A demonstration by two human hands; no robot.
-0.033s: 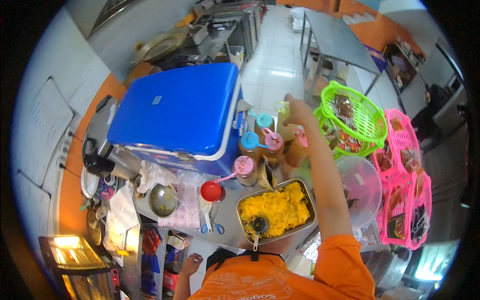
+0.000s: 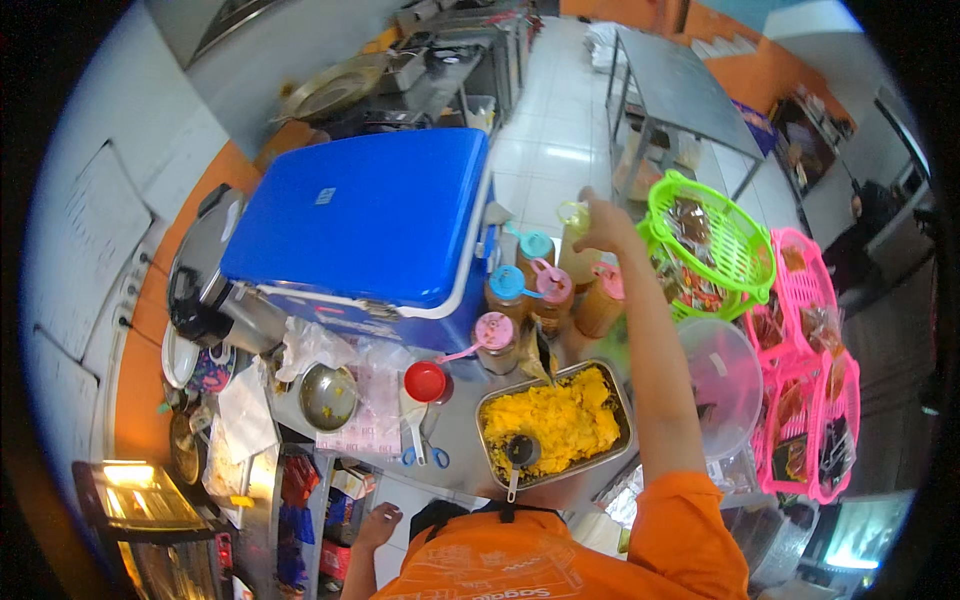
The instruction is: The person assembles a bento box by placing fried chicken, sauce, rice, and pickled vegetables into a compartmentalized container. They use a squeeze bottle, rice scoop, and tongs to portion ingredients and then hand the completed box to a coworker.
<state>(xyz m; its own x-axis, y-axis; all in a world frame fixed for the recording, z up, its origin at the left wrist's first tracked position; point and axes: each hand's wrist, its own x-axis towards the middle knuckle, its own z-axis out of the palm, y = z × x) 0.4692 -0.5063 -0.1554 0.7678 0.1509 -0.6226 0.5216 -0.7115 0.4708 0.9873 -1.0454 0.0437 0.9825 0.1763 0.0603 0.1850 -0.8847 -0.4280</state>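
Note:
My right hand (image 2: 606, 224) reaches far over the table, its fingers closed around the yellow-green lid (image 2: 573, 215) of a tall jar (image 2: 578, 258). Beside that jar stand several more with blue and pink lids, such as a blue-lidded jar (image 2: 507, 290) and a pink-lidded one (image 2: 600, 305). Low at my side hangs my left hand (image 2: 378, 525), fingers loosely curled and a little apart, with nothing in it. In front of me a metal tray (image 2: 628, 440) holds a crumbly yellow food (image 2: 550, 420). A black measuring scoop (image 2: 521, 450) rests in it. An opened pouch (image 2: 540, 352) leans at the tray's far edge.
A large blue cooler (image 2: 360, 215) stands at the back left. Nearby are a metal bowl (image 2: 328, 397), a red cup (image 2: 426, 381), a white spatula (image 2: 415, 425) and blue-handled scissors (image 2: 438, 457). On the right are a green basket (image 2: 745, 240), pink baskets (image 2: 845, 400) and a clear tub (image 2: 722, 370).
The whole view has shifted slightly. My right hand remains on the jar's lid, and my left hand still hangs at my side.

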